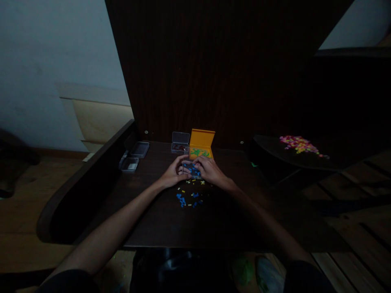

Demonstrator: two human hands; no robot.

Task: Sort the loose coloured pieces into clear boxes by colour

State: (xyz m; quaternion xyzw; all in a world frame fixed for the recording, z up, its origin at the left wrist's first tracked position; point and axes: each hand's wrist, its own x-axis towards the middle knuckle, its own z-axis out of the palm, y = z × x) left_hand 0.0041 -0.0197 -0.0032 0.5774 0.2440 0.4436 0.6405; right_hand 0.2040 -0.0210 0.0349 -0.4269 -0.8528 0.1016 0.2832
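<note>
My left hand (174,173) is curled round the left side of a small clear plastic box (196,177) with blue pieces (190,169) in it. Over the box's right side, my right hand (211,170) has its fingers bent and drawn together; whatever is between the fingertips is too small and dark to see. Loose blue pieces (181,200) and pale yellow pieces (190,205) lie scattered on the dark table just below the hands. Right behind the hands stands an open orange box (202,137) holding green pieces (200,152).
An open clear box (180,138) with dark reddish pieces stands left of the orange one. Farther left are a clear tray (140,149) and a small open clear case (129,165). Pink and yellow pieces (301,145) are heaped on a dark surface at right. A raised panel (91,179) edges the table's left.
</note>
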